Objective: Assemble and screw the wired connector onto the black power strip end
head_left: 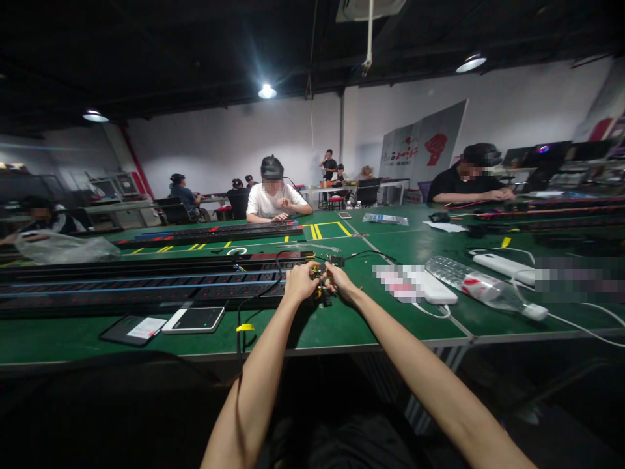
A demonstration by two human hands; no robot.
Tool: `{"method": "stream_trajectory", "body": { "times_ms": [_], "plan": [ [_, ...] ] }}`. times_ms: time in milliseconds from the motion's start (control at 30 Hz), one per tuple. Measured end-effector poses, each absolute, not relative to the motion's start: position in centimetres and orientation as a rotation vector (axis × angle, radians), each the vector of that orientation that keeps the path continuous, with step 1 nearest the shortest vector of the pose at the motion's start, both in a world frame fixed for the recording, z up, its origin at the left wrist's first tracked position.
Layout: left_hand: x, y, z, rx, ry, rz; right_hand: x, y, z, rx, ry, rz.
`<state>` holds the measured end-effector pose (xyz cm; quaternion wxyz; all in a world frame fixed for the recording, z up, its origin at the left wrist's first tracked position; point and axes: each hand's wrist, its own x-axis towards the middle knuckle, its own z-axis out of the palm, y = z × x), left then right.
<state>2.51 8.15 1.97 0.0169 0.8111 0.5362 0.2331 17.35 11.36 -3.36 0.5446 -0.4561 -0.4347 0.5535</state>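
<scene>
A small yellow-and-black part (321, 286) between the left hand (300, 282) and right hand (342, 280) is partly hidden by fingers, too small to identify. Pixelation blurs the white power strip (415, 283) and a patch (576, 275) at right.

Electronics workshop, green workbenches (312, 329), long power strips (146, 284)

**L & R hands held close together at centre, arms fwd**

Both arms bare, extended fwd & up from bottom of view, converging. L forearm (258, 371) is angled up-right; R forearm (415, 368) is angled up-left, longer in view. L hand (300, 281) & R hand (340, 280) are held just apart, backs up, wrists slightly bent. Fingers (312, 272) are curled inward; exact grip too small to tell.
</scene>
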Motion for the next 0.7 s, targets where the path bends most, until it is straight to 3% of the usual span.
{"method": "stream_trajectory", "body": {
  "times_ms": [700],
  "plan": [
    [2.31,8.26,1.77,2.521,1.654,0.733,17.29,11.36,-3.95,-1.026,-1.08,1.28]
  ]
}}
